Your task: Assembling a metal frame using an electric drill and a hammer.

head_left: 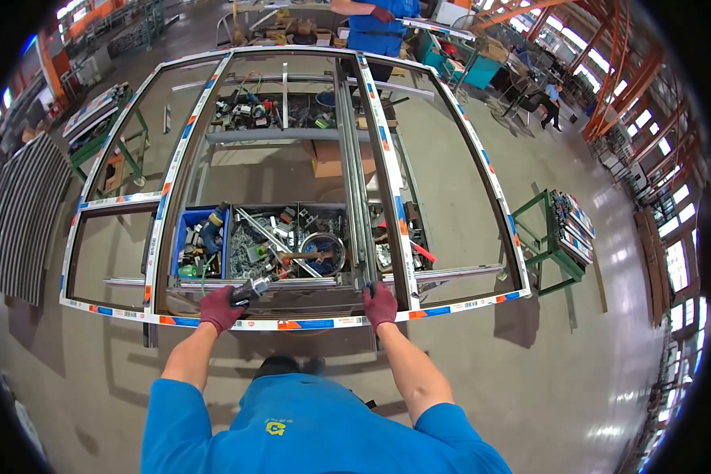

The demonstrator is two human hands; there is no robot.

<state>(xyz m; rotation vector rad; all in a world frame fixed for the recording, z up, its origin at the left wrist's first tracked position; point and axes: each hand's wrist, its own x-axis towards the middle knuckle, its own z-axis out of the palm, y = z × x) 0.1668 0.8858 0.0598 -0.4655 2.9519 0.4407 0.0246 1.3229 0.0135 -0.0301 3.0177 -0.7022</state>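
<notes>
A large window frame [324, 324] wrapped in printed white film lies before me, its near edge crossing in front of my body. My left hand [221, 309], in a maroon glove, is closed round a dark hand drill [249, 292] with a silver nose, held just above that near edge. My gloved right hand [380, 306] is closed at the near end of a grey metal rail [357, 182], beside a brown frame bar [395, 229]. A small black piece shows at its fingers; whether it belongs to the rail or is held, I cannot tell.
Under the frame, a blue bin [183, 229] and a dark tray [288, 272] hold hardware, with a hammer [308, 255] on top. Green stands [557, 237] carry profiles at both sides. Grey profiles [24, 221] lie stacked left. A co-worker in blue [375, 31] stands beyond the far edge.
</notes>
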